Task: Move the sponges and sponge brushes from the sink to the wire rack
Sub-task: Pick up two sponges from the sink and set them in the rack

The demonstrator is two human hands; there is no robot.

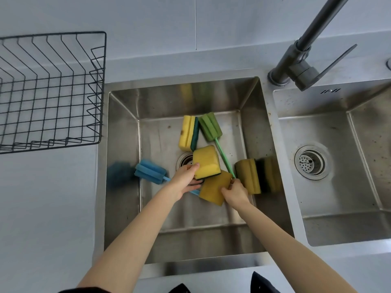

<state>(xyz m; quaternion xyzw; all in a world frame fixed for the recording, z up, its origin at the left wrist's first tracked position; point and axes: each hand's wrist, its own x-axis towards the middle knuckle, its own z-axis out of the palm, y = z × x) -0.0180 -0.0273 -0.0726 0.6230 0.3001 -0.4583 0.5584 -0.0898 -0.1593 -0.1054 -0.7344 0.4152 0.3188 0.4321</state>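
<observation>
Left hand [186,178] grips one sponge [206,161], right hand [234,192] pinches another sponge [214,188]; should lift both clear, carry left to wire rack [50,92].

Pale grey-white wall panels [148,22] behind, thin vertical seam. Light grey matte countertop [46,208] around basins. Dark grey metal swivel tap [300,60] at right rear. Second stainless steel basin [359,225] right, round strainer drain [311,162]. Soft even light.
</observation>
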